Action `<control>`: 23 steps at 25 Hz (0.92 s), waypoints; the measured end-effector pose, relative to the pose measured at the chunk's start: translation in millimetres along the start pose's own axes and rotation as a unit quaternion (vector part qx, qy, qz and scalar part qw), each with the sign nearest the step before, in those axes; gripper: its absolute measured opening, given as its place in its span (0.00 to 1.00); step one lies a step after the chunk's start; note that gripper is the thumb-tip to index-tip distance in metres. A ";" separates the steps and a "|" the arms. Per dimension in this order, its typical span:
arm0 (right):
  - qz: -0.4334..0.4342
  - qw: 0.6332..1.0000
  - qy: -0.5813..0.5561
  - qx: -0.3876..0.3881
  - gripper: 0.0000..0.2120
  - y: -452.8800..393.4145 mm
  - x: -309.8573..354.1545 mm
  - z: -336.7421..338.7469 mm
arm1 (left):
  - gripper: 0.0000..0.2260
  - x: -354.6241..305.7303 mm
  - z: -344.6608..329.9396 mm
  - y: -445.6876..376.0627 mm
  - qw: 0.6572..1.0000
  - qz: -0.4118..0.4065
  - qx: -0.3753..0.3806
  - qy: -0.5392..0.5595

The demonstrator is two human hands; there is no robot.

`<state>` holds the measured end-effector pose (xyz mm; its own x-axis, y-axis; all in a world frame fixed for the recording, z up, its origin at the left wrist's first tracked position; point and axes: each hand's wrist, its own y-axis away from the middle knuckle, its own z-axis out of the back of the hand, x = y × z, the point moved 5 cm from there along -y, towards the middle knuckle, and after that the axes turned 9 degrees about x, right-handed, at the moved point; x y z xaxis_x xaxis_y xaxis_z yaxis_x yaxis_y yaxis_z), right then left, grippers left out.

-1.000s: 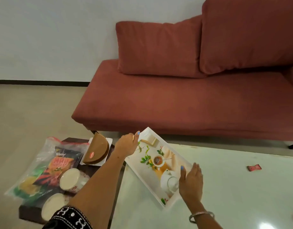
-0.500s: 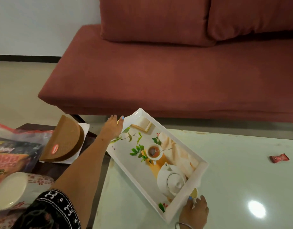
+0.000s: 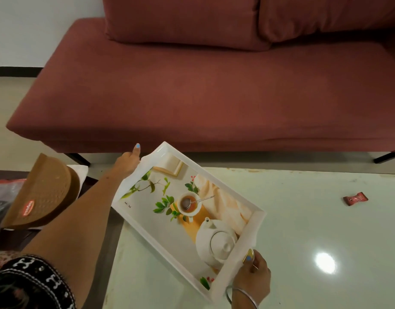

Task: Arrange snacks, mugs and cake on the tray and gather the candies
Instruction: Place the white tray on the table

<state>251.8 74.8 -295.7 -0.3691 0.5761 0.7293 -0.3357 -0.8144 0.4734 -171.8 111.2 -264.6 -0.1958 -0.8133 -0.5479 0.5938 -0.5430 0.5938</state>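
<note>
The empty white tray (image 3: 254, 233) sits skewed, its far end overhanging the glass tabletop (image 3: 303, 253) edge; left hand (image 3: 127, 162) and right hand (image 3: 252, 277) each grip an end wall. A careless pull could tip it off or nudge the cake (image 3: 42, 192) just beside.

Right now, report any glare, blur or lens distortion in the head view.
Head view: a bright ceiling-light glare spot sits on the glossy table, right of the tray; the candy stays readable. Wide-angle bending curves the sofa front edge and the wall skirting. The sleeve in the lower left corner is soft; the tray print is sharp.
</note>
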 end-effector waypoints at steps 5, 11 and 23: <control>0.039 0.995 0.067 0.056 0.12 -18.4 25.5 29.5 | 0.15 36.0 11.8 30.5 0.994 0.019 -0.014 0.105; 0.108 0.978 0.122 0.130 0.12 -45.0 69.9 80.7 | 0.13 81.2 4.7 133.2 0.983 0.039 0.012 0.177; 0.123 0.960 0.155 0.200 0.13 -63.7 35.7 102.5 | 0.11 157.5 -53.0 186.9 0.964 0.122 -0.020 0.234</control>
<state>348.9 140.1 -249.2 -0.6557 0.3053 0.6906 0.1314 -0.8545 0.5026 -50.3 -107.3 -271.2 0.3219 -0.7272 -0.6063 0.6090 -0.3312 0.7207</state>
